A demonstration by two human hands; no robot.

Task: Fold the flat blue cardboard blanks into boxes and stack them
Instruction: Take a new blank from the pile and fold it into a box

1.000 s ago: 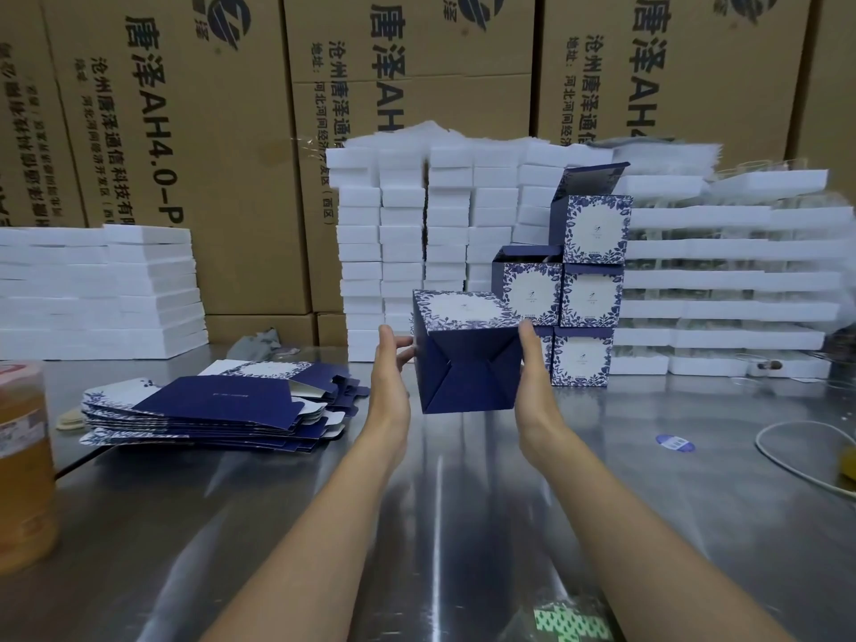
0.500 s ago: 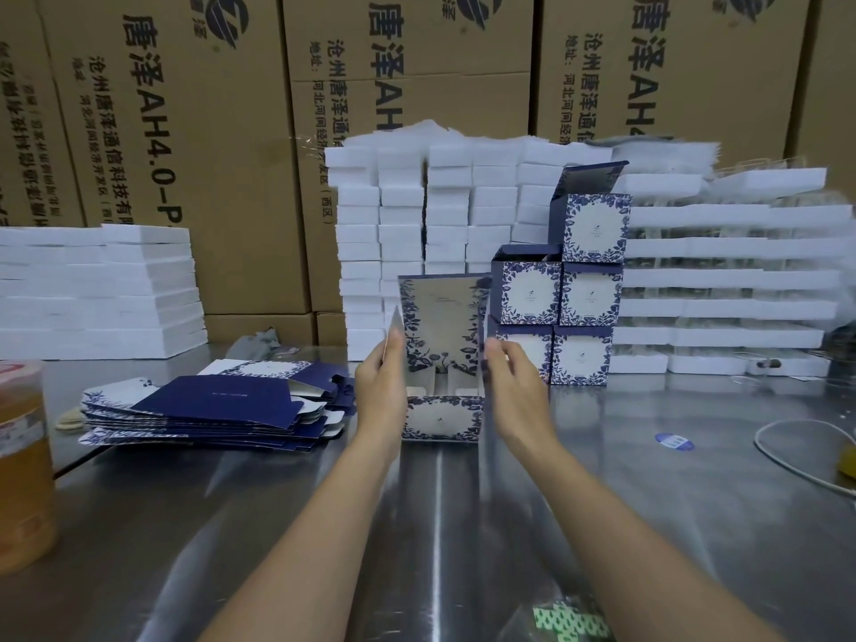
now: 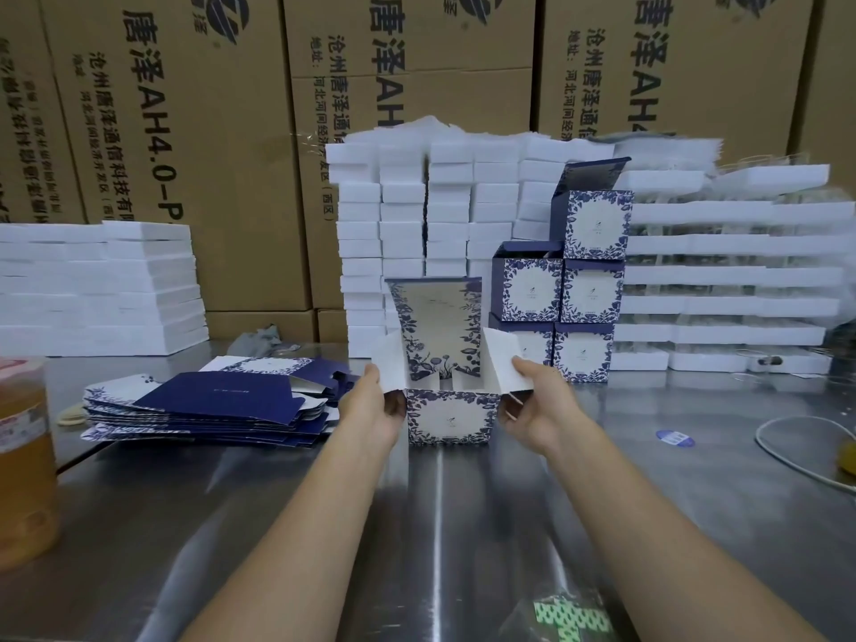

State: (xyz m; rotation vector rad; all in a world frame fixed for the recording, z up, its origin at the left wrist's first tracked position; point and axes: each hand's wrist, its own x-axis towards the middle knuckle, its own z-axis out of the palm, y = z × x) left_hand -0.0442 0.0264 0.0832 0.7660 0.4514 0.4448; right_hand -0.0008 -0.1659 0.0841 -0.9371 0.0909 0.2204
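Observation:
A half-folded blue floral box stands upright on the steel table, its lid raised at the back and its two white side flaps spread outward. My left hand holds the left flap and that side of the box. My right hand pinches the right flap. A pile of flat blue blanks lies to the left. Several finished boxes are stacked behind and to the right, the top one with its lid open.
White foam trays are stacked behind the box, at far left and at right. Brown cartons form the back wall. An amber jar stands at the left edge; a white cable lies right.
The box was held in the air bottom-up, then set upright on the table. Its side flaps have now swung outward, and both hands have shifted to the flaps.

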